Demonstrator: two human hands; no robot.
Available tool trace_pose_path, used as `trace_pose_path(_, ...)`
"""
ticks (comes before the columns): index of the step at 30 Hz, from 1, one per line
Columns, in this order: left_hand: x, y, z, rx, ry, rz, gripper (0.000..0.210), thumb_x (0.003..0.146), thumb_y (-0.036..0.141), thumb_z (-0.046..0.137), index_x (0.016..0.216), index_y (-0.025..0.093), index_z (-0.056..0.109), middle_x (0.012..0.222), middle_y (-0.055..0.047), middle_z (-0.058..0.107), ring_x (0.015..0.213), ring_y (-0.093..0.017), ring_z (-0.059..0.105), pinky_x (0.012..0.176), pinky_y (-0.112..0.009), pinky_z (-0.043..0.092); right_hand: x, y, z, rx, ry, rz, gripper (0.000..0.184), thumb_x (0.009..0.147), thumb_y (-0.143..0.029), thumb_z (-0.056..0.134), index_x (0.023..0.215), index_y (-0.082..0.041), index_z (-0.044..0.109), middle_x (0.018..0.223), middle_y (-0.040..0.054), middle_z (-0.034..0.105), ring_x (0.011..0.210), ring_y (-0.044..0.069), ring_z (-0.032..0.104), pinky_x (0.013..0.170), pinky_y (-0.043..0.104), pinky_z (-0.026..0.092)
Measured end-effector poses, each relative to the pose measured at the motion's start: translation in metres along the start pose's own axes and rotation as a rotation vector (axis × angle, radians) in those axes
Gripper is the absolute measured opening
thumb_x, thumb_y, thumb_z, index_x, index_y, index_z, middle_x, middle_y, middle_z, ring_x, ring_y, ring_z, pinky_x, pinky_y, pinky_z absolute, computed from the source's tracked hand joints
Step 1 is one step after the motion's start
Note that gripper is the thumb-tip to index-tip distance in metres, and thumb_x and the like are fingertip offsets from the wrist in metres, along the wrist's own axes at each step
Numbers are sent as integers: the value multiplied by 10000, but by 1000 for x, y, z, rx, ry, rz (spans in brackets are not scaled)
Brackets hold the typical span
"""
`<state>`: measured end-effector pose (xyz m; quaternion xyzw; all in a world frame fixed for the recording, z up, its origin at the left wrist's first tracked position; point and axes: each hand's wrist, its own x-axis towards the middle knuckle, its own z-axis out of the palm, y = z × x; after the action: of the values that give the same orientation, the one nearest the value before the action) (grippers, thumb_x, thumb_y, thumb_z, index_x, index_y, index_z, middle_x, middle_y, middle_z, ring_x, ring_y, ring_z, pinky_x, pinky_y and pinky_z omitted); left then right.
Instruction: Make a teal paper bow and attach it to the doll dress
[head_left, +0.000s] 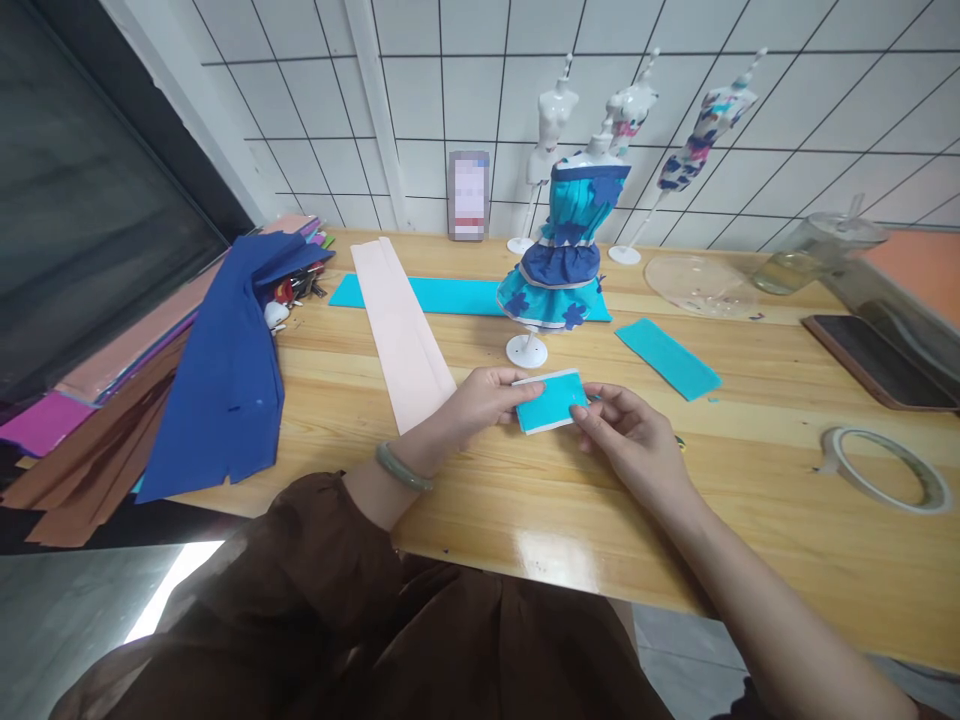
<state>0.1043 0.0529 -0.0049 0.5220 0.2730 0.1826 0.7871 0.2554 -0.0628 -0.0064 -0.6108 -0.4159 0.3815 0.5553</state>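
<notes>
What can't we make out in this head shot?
Upright dark-framed phone: head view, screen pixelated, unreadable.
Small turquoise rectangle with white edges: head view, underside faces away; left hand and right hand cover parts.
Tiny yellow-and-dark item: head view, partly behind right hand, too small to identify.
Flat orange sheet: head view, cut off by right edge.

Left grip [484, 402] and right grip [634, 425] hold a white-edged turquoise piece [553, 401]
</notes>
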Motion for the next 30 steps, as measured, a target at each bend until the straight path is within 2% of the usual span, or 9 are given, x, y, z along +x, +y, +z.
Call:
trace_pose_path(7,1,0,0,-58,-9,-15,377,685,414,667,885,95,644,829,-95,650,705,-131,590,657,-273,452,0,0,0,41,-22,24,336,718,-371,667,990,-204,562,643,-23,571,577,110,540,522,226,476)
trace_pose_path(12,1,-2,1,-129,-60,9,366,724,406,637,911,91,647,873,-115,656,764,-153,604,738,-317,444,-2,-3,2,62,-21,65,337,702,-363,686,970,-200,563,680,-2,627,612,121,574,564,236,490)
trace_pose_path(19,-1,-2,2,-155,-86,29,341,732,379,637,910,88,652,912,-124,654,803,-159,601,794,-347,440,-1,-3,-1,43,-22,43,208,771,-394,608,790,-187,602,658,17,636,550,112,566,547,237,462)
trace_pose_path(25,-1,-1,4,-79,-102,-29,319,707,321,670,938,102,640,926,-113,646,806,-159,607,767,-339,469,0,-1,-4,-65,68,19,231,764,-423,603,737,-194,615,665,15,632,611,126,564,620,245,450)
trace_pose_path(30,-2,-1,2,51,-161,-19,337,694,313,680,948,101,620,905,-108,639,798,-167,615,752,-340,490,0,-2,-5,-172,67,8,267,749,-446,606,714,-182,624,616,16,613,609,142,539,638,272,429)
